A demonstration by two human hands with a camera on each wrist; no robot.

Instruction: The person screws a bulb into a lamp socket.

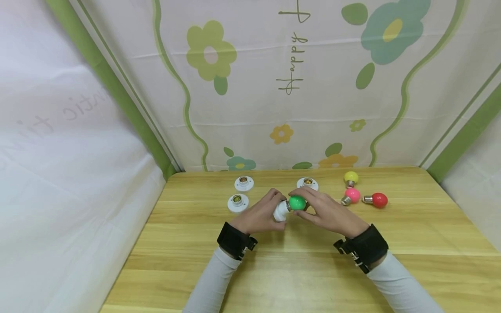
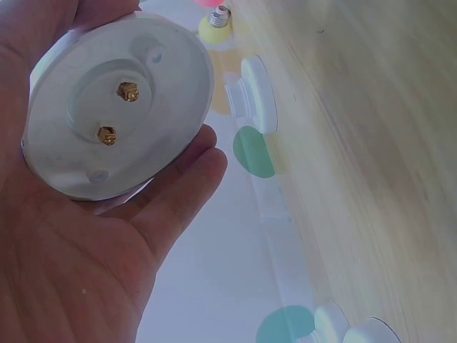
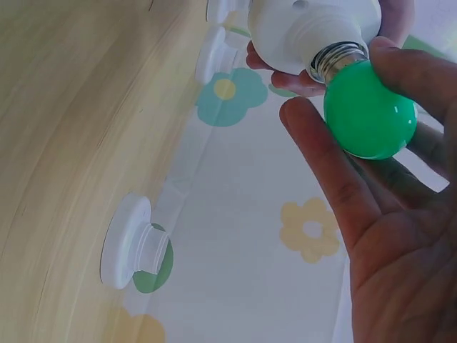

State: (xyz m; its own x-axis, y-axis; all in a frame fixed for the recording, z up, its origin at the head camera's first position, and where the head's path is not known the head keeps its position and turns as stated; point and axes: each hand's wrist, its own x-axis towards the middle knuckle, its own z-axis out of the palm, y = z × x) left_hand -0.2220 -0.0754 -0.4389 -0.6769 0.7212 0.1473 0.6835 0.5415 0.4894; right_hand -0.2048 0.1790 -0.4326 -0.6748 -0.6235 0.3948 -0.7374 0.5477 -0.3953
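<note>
Table (image 1: pixel 313 278): pale wood, w/ flowered cloth backdrop (image 1: pixel 274 87) behind and white sheets at both sides.
Arms: white sleeves (image 1: pixel 219 278), black wrist straps (image 1: pixel 235 240); both hands meet above table's middle, near far edge.
Left hand (image 1: pixel 258 215): fingers curled round white socket (image 1: pixel 281 211), gripping it. Wrist view shows socket's flat round base (image 2: pixel 118 107) resting vs palm and fingers, two brass screws (image 2: pixel 127 91) in it.
Right hand (image 1: pixel 328 213): fingers and thumb curled round green bulb (image 1: pixel 296 202), pinching it.
Green bulb: held in air betw. the hands, its metal thread (image 3: pixel 335 58) partly inside socket's neck, some thread showing.
Spare sockets: 3 on table, upright – two left of hands (image 1: pixel 244 183) (image 1: pixel 238 202), one just behind hands (image 1: pixel 307 183).
Loose bulbs: right of hands, lying on table – yellow (image 1: pixel 351 177) farthest back, pink (image 1: pixel 351 195) just in front of it, red (image 1: pixel 376 200) to the right, apart from pink.
</note>
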